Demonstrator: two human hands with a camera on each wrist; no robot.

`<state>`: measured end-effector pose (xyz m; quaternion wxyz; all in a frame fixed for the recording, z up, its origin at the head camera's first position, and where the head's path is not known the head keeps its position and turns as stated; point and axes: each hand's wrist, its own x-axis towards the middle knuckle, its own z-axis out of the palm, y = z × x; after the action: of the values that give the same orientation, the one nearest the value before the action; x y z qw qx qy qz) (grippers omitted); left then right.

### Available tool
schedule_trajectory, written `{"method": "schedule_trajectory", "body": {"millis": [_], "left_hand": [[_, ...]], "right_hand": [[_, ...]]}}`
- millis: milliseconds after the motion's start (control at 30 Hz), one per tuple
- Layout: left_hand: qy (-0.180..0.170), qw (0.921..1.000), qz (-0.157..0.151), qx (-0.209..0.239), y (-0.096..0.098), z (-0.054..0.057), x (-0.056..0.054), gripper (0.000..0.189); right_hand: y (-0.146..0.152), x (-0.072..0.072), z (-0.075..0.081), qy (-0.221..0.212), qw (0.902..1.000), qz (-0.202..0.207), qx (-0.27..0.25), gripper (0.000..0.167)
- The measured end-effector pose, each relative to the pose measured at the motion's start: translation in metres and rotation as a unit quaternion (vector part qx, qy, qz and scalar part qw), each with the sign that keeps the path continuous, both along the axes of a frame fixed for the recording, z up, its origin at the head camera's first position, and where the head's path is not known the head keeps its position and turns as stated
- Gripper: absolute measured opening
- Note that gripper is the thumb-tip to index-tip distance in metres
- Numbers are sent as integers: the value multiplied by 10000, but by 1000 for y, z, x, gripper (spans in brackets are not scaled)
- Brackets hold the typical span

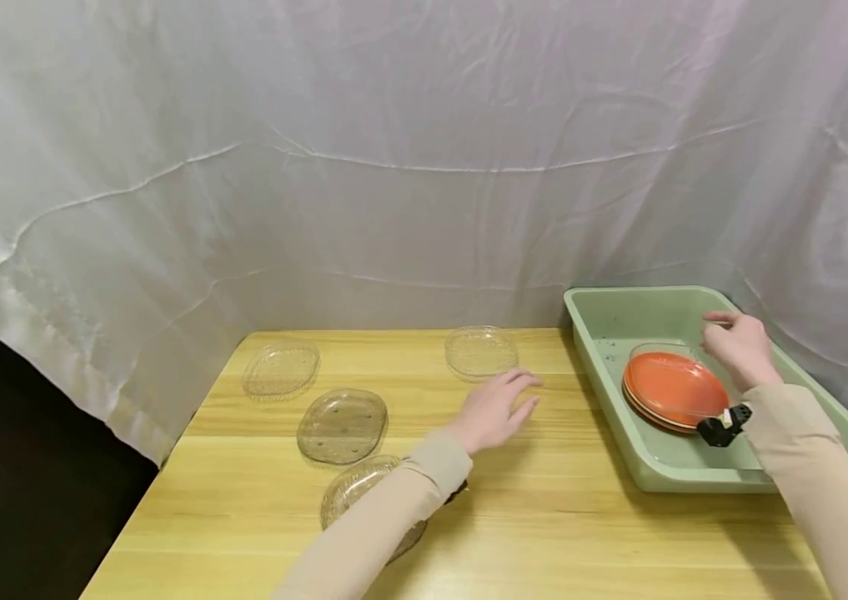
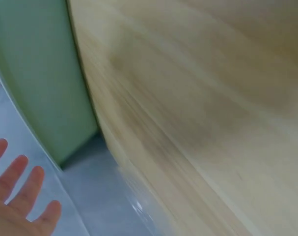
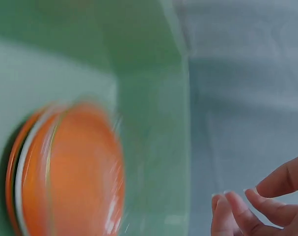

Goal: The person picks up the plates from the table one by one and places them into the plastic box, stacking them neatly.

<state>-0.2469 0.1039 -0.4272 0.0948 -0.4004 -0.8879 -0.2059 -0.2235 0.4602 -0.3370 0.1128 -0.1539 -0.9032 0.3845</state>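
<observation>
A pale green plastic basin [image 1: 694, 477] sits on the light wooden tabletop [image 1: 529, 533]. Inside it lies a stack of round orange plates with a white one among them [image 1: 674, 388], topped by a clear plate [image 1: 658, 348]. The person's right hand [image 1: 742, 346] hovers over the basin beside the stack; its grip is loosely curled, fingertips close together, with nothing visible in it. Left of the basin, the left hand [image 1: 494, 408] hangs with fingers spread and slightly bent, its grip loose and holding nothing, near a clear round plate [image 1: 481, 352]. Further left of the basin lie three more see-through plates [image 1: 343, 426], one partly hidden under the left sleeve [image 1: 371, 533]. A whitish cloth [image 1: 424, 225] hangs behind the basin.
</observation>
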Motion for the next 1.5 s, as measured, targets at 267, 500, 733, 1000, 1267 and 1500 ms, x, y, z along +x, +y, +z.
{"method": "schedule_trajectory", "body": {"millis": [267, 500, 733, 1000, 1267, 1500], "left_hand": [[-450, 9964, 711, -47, -32, -4, -19, 48], [-1097, 9868, 1173, -216, -47, -7, -30, 53], [-1521, 9785, 1329, -415, -50, -11, -37, 57], [-1658, 9745, 1353, -676, -42, -14, -43, 59], [-1719, 9712, 1363, -932, -35, -16, -43, 59], [-1837, 9658, 1540, -991, -34, -17, -45, 59]], "right_hand": [[-70, 3, 18, 486, 9923, 819, -793, 49], [-127, 17, 27, 1051, 9801, 1437, -876, 43], [-174, 30, 16, 1237, 9631, 1960, -1372, 39], [-203, 31, -13, 984, 9508, 1962, -2189, 38], [-215, 29, -43, 573, 9364, 1753, -2987, 40], [-223, 28, -56, 328, 9306, 1681, -3235, 39]]}}
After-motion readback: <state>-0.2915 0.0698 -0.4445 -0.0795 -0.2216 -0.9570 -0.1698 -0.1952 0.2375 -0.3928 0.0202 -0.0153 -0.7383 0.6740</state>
